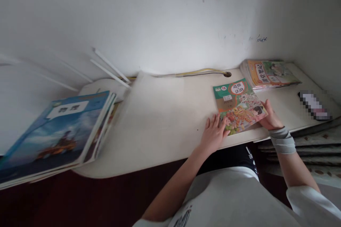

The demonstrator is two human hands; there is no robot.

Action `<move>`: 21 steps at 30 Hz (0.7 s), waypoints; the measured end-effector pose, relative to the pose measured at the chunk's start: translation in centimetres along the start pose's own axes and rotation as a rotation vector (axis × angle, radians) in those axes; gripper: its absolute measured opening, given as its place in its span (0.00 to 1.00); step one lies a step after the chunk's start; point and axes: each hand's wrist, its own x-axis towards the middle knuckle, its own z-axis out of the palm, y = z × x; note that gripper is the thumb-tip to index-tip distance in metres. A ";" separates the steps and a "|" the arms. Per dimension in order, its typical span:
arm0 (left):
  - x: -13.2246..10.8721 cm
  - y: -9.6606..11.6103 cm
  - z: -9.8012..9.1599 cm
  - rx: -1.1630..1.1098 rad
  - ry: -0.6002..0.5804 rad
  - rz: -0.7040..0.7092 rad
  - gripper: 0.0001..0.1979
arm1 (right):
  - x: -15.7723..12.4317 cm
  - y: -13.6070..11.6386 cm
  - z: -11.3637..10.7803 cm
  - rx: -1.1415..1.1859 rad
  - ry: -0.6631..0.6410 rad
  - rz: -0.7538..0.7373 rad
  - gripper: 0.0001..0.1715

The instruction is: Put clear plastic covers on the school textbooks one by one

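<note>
A booklet with a green, orange and pink illustrated cover (237, 104) lies on the white desk before me. Its lower right corner looks slightly raised. My left hand (214, 133) rests at the booklet's lower left corner, fingers spread flat on the desktop and thumb touching the cover's edge. At the lower right corner, my right hand (270, 116) grips the booklet; some of those fingers are hidden. Just behind the right hand lies a stack of booklets (274, 74) with an orange-and-green cover on top.
The white desk (165, 124) runs along a wall. A stack of books with a blue cover (66, 127) sits at the left end. At the right lies a phone-like object (314, 104), blurred out. A yellow cable (202, 71) runs along the back to a round hole (227, 74).
</note>
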 end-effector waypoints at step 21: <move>-1.1 -0.9 -0.7 0.023 0.058 -0.014 0.27 | 4.4 1.9 7.4 -1.400 -0.117 -0.547 0.46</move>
